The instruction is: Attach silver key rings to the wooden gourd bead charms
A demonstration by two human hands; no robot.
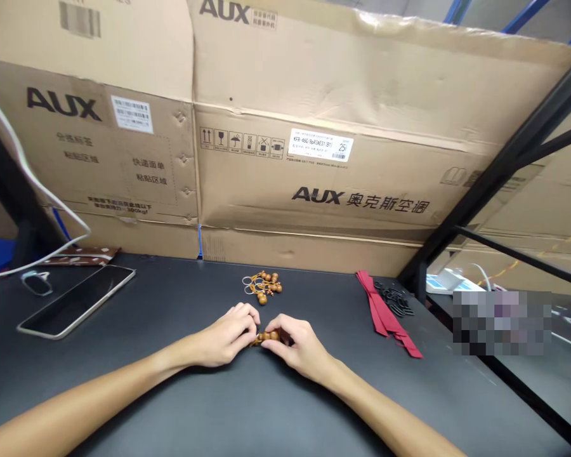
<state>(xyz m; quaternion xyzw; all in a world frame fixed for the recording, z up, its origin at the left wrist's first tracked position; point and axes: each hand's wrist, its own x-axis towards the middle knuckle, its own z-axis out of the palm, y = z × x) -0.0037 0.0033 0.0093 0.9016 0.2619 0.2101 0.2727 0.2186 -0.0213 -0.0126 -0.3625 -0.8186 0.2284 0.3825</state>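
Observation:
Near the middle of the dark table, my right hand (299,346) pinches a small brown gourd-shaped keychain charm (270,336) between thumb and fingers. My left hand (231,333) is closed at the charm's left end, on its yellowish-brown cord (255,343); a ring there is mostly hidden by the fingers. Just beyond the hands lies a small pile of similar gourd keychains (268,282) with brown beads, cords and silver split rings (249,285).
Red ribbon strips (385,311) and a heap of black cords or clips (396,299) lie at the right. A phone (78,301), glasses (37,283) and a brown patterned pouch (83,256) are at the left. Large cardboard boxes (314,209) wall the back; a black metal frame (495,171) stands right.

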